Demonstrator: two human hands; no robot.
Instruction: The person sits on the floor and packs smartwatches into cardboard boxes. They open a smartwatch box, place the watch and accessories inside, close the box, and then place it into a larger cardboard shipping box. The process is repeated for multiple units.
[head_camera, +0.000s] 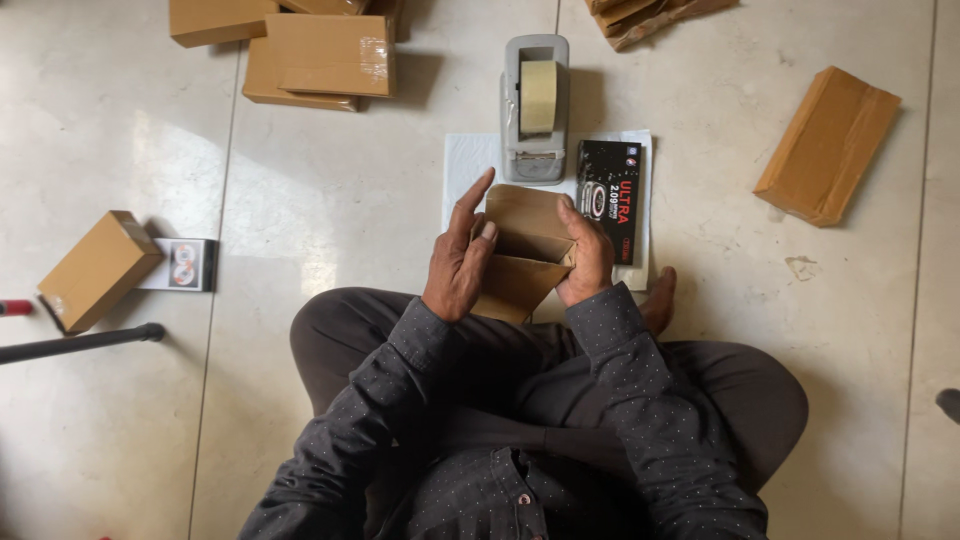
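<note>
Seated person, cross-legged on a tiled floor (330, 200), dark dotted sleeves nearest the camera. Both hands grasp an open carton (525, 250) held above the lap, between the knees and a tape dispenser (535, 105). The left hand (460, 260) grips the carton's left wall, index finger raised and extended along the upper flap. The right hand (588, 262) clasps the right wall, thumb hooked over the edge into the opening. The top flap stands open; the interior is in shadow.

Just beyond the carton lies a white sheet (465, 160), carrying the dispenser and a black box (610, 200), which lies just beside the right hand. Bare floor opens to the left and right of the sheet. Farther off: closed cartons at top left (320, 55), one carton at right (828, 143), one at left (98, 270) beside a small card (185, 264), and a dark rod (80, 343) along the left edge.
</note>
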